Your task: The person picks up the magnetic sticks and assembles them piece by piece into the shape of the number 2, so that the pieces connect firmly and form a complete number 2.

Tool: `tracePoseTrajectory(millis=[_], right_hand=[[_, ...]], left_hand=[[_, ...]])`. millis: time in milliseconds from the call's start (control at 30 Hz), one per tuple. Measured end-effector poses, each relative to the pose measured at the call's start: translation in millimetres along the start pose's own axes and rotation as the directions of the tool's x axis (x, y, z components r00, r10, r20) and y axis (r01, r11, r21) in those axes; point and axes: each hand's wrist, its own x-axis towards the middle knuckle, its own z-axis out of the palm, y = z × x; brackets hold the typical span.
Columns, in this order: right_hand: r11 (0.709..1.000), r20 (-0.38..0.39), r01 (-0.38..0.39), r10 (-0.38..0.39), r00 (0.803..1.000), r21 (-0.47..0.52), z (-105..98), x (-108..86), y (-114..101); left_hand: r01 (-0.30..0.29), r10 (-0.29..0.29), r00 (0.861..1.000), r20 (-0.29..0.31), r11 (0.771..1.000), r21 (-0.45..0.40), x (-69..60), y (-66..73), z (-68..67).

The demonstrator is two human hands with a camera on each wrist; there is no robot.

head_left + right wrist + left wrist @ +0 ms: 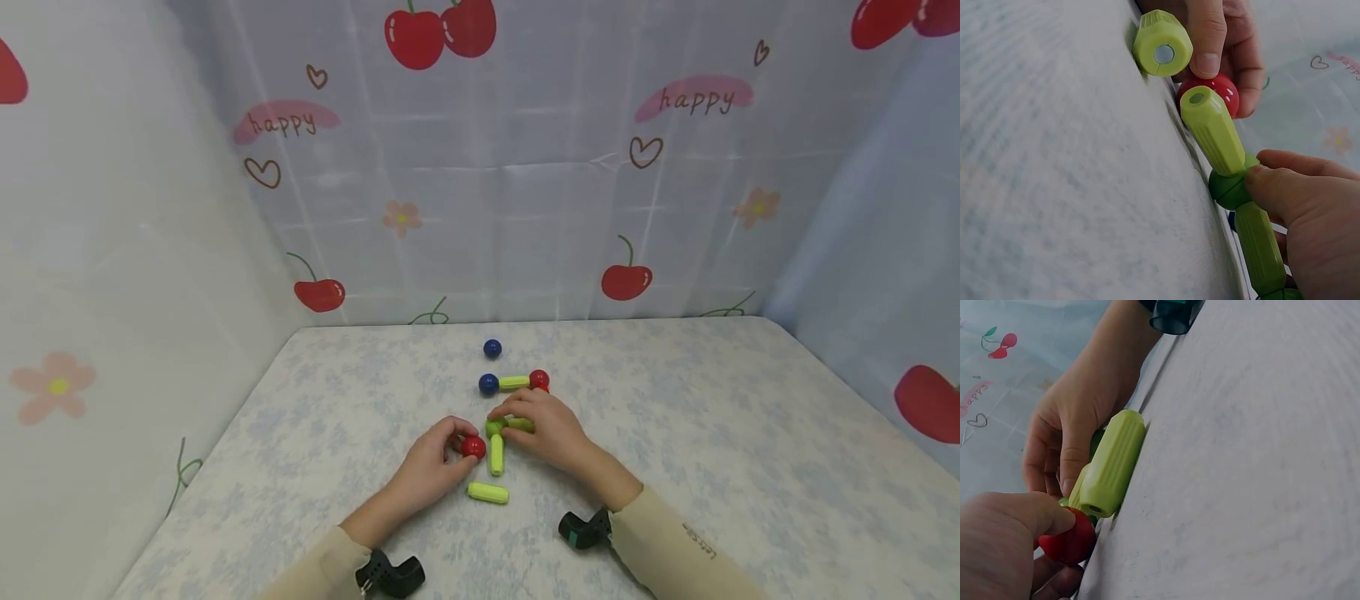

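Note:
My left hand (431,458) pinches a red ball (474,447) between thumb and fingers, low over the table. Across from it, my right hand (550,427) pinches a green ball (1230,189) that joins two yellow-green rods. One of these, the near rod (497,456), points toward the front, its free end showing a round hole in the right wrist view. The other rod (1260,247) runs under the right hand to a second green piece (1283,294), mostly cut off by the frame. The red ball is beside the near rod; whether they touch I cannot tell.
A loose yellow-green rod (488,493) lies in front of the hands. Beyond them, a rod (514,382) links a blue ball (488,384) and a red ball (539,379), with another red piece partly hidden. A single blue ball (492,349) sits farther back, before a printed curtain (510,200).

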Motion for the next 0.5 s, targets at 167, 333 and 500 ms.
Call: tracePoseTrajectory(millis=[167, 333, 500], right_hand=[[1.0, -0.018, -0.004, 0.003, 1.0, -0.012, -0.3, -0.4, -1.4], [1.0, -0.033, 0.002, -0.002, 0.999, -0.022, 2.2, 0.0, 0.1], [1.0, -0.045, -0.006, 0.005, 0.999, -0.028, 5.1, 0.8, 2.1]], left_hand=[[-0.044, 0.044, 0.998, 0.036, 0.999, -0.006, 0.4, -0.9, -0.7], [-0.129, 0.13, 0.987, 0.093, 0.992, -0.008, -0.3, -0.3, -3.3], [-0.182, 0.184, 0.971, 0.15, 0.983, -0.033, -1.1, -0.6, -5.0]])
